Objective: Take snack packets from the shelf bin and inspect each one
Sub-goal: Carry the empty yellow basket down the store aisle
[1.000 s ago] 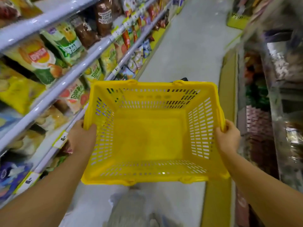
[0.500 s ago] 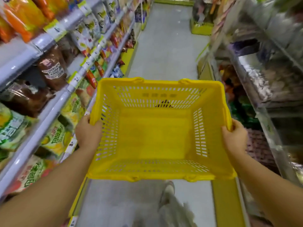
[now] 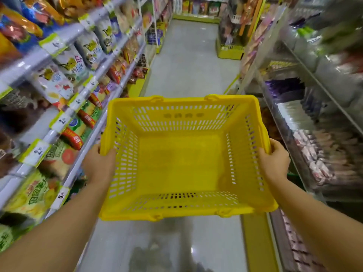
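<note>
Snack packets [image 3: 66, 134] sit in rows on the tiered shelves [image 3: 39, 61] along the left of the aisle, behind yellow-edged price tags [image 3: 35, 152]; none is in hand. Yellow slotted basket [image 3: 184, 205] held level over the grey floor [image 3: 188, 61], nothing inside it. Left hand [image 3: 99, 163] grips the basket's left rim, thumb hooked over the edge into the basket, other fingers wrapped outside, hidden. Right hand [image 3: 275, 161] grips the right rim the same way, fingers curled closed around it. Right-side shelving [image 3: 314, 114] holds blurred wrapped goods, not identifiable.
</note>
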A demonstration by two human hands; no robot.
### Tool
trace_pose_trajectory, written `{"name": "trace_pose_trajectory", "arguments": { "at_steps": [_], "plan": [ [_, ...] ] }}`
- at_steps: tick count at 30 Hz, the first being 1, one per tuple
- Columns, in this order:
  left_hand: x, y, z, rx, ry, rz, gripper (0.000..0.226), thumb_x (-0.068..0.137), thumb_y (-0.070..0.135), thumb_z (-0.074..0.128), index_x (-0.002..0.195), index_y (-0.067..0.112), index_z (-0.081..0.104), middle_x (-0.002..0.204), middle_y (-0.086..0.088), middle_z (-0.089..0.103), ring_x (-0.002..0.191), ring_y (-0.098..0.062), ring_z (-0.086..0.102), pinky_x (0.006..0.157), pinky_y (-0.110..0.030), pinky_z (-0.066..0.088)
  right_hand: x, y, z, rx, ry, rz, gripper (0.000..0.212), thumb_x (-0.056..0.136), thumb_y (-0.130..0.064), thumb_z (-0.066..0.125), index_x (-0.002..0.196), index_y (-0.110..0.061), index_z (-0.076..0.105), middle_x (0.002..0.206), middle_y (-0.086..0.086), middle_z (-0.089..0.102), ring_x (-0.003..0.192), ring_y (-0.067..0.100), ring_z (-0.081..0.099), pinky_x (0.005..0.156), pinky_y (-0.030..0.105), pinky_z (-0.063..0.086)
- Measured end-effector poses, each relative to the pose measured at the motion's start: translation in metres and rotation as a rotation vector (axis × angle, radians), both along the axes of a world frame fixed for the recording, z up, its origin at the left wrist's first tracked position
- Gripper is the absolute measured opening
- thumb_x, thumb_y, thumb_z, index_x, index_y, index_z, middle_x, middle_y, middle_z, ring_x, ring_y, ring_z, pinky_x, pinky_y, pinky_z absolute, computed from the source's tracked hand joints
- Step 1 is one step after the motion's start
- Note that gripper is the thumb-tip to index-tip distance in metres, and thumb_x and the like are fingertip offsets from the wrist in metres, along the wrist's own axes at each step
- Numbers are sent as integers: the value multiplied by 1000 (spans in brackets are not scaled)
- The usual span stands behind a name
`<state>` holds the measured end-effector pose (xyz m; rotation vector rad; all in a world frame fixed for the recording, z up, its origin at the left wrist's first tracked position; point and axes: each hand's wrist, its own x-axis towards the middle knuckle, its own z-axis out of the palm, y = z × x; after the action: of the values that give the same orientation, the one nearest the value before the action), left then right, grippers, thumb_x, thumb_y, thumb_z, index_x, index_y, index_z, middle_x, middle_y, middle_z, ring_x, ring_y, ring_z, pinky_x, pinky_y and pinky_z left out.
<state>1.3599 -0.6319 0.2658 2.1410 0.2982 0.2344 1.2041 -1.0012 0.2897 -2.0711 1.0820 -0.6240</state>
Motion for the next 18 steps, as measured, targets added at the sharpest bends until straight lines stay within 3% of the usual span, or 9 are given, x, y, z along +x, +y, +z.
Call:
{"name": "trace_pose_trajectory", "arguments": {
  "at_steps": [5, 9, 12, 18],
  "plan": [
    [99, -49, -2, -7, 12, -46, 5, 87, 14, 62, 85, 17, 59, 79, -10, 59, 74, -28, 51, 67, -35, 35, 85, -42, -5, 14, -8, -44, 34, 84, -13, 62, 119, -13, 64, 105, 15, 70, 99, 34, 62, 89, 43, 47],
    [180, -92, 3, 5, 27, -92, 9, 88, 15, 61, 80, 13, 57, 67, -4, 55, 64, -28, 49, 54, -34, 30, 150, -74, -9, 42, -9, -98, 35, 85, -13, 61, 119, -13, 64, 108, 17, 69, 103, 36, 61, 92, 43, 45],
    [236, -130, 11, 32, 30, -120, 8, 87, 17, 63, 82, 11, 58, 76, -13, 59, 69, -33, 53, 61, -38, 41, 189, -102, -9, 50, -13, -136, 32, 84, -12, 60, 117, -11, 65, 107, 18, 69, 103, 37, 61, 93, 46, 47],
    [323, -221, 10, 76, 27, -175, 13, 85, 16, 64, 85, 3, 61, 77, -15, 58, 70, -29, 49, 62, -35, 32, 253, -179, -16, 66, -9, -190, 34, 85, -9, 59, 119, -5, 63, 110, 22, 68, 103, 39, 61, 94, 48, 45]
  ]
}}
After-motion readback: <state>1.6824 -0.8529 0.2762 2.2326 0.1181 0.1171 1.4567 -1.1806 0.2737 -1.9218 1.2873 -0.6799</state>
